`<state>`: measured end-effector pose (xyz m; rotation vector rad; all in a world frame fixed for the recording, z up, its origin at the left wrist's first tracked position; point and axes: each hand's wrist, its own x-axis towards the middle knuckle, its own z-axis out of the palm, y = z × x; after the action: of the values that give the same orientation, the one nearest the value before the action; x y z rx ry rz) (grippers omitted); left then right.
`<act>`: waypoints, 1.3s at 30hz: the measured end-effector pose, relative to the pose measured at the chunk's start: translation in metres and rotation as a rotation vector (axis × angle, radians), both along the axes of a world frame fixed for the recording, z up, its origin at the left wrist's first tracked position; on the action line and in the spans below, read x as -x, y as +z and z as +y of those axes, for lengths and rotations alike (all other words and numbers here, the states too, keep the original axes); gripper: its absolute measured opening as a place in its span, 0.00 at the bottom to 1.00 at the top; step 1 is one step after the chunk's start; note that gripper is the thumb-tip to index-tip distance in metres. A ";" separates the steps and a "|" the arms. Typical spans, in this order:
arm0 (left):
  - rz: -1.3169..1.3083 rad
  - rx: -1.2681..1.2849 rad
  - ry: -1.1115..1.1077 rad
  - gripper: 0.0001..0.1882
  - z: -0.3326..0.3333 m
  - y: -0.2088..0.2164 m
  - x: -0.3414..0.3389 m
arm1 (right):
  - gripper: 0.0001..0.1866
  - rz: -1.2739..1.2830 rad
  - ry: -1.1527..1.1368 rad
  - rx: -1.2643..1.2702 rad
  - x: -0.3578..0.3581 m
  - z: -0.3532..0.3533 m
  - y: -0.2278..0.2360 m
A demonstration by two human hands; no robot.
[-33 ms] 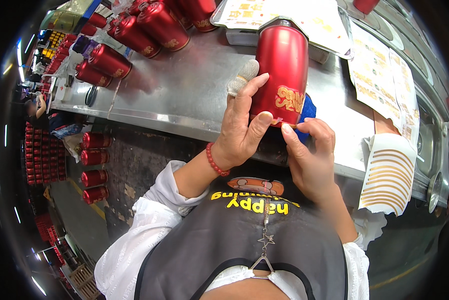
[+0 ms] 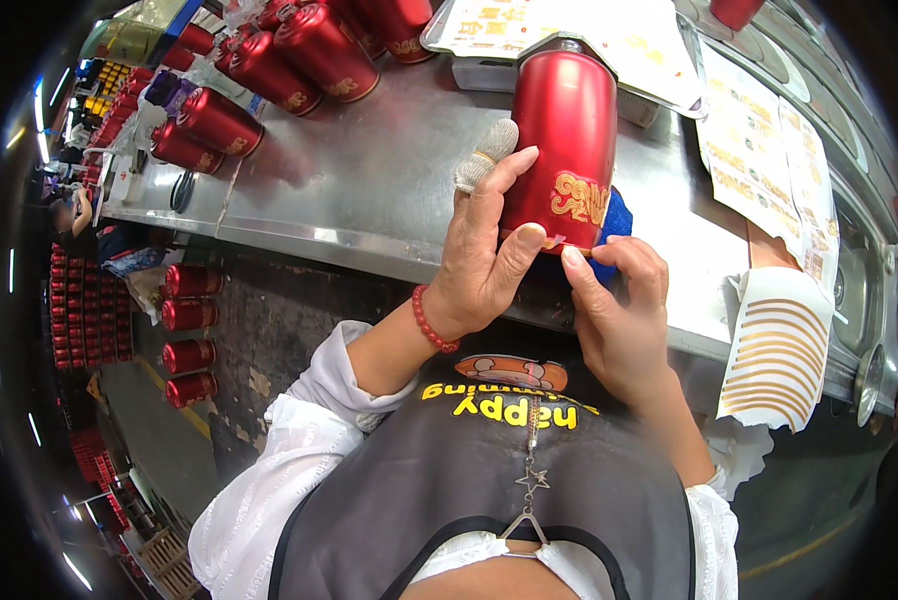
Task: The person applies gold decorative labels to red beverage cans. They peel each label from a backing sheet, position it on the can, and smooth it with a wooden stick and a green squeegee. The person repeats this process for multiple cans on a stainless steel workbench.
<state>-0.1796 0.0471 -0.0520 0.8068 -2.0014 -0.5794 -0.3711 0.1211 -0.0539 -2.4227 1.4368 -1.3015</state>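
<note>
A glossy red bottle (image 2: pixel 566 130) with a gold ornament near its base lies tilted on the metal table, its neck pointing away. My left hand (image 2: pixel 484 245) grips its left side, thumb pressed on the base edge; one finger wears a grey cloth cover. At that base edge my right hand (image 2: pixel 619 300) pinches, thumb against forefinger, the end of a thin gold strip (image 2: pixel 567 246). The strip's far part runs under my left thumb. Something bright blue (image 2: pixel 614 228) shows behind the bottle's lower right side. How the bottle rests on it is hidden.
Several similar red bottles (image 2: pixel 329 55) stand at the far left of the metal table (image 2: pixel 349 180). A white sheet of curved gold strips (image 2: pixel 777 345) hangs over the right edge, below sheets of gold stickers (image 2: pixel 764 150). More sticker sheets (image 2: pixel 579 25) lie behind the bottle.
</note>
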 end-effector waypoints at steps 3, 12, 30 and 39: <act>0.008 -0.050 -0.009 0.31 0.003 -0.002 0.000 | 0.36 -0.004 0.013 -0.007 0.000 -0.002 0.003; 0.058 -0.120 -0.027 0.32 0.004 -0.006 -0.001 | 0.34 -0.026 0.014 -0.012 -0.001 0.001 0.001; -0.116 0.239 0.045 0.47 0.001 0.000 0.009 | 0.22 -0.597 0.073 -0.179 0.027 -0.004 0.005; -0.047 0.089 -0.003 0.26 0.010 0.008 -0.002 | 0.11 -0.520 0.059 -0.378 0.036 -0.027 0.039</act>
<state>-0.1778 0.0568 -0.0440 0.7699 -2.0560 -0.4739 -0.4068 0.0945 -0.0149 -1.7124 1.3036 -1.3597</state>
